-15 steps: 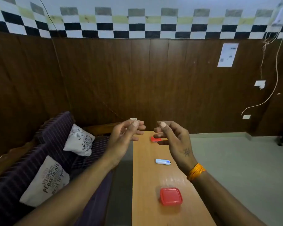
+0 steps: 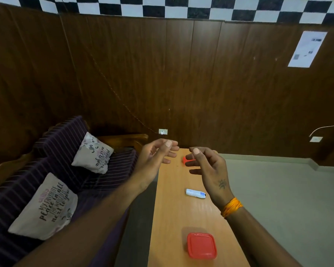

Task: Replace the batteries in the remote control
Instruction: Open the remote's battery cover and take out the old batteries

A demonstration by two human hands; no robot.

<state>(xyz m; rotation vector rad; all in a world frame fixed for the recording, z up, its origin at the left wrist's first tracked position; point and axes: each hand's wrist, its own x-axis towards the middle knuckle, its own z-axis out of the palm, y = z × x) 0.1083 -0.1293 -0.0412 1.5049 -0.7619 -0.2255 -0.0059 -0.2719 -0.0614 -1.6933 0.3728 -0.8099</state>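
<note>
A small white remote control (image 2: 195,193) with a blue end lies on the narrow wooden table (image 2: 174,218), about midway along it. My left hand (image 2: 154,158) hovers over the table's far left edge, fingers loosely spread and empty. My right hand (image 2: 208,166) is raised over the table's far end, fingers apart, holding nothing; its wrist wears an orange thread band. A small red object (image 2: 187,160) sits at the far end, partly hidden behind my right fingers. A red square lidded container (image 2: 201,245) rests near the front of the table.
A dark striped sofa (image 2: 56,170) with two printed cushions (image 2: 46,207) stands along the left side of the table. A dark wood-panelled wall (image 2: 201,83) closes the far end. Grey floor (image 2: 287,199) lies to the right.
Both hands have opened a little and spread apart. The view has tilted downward, so the table and hands sit higher in frame.
</note>
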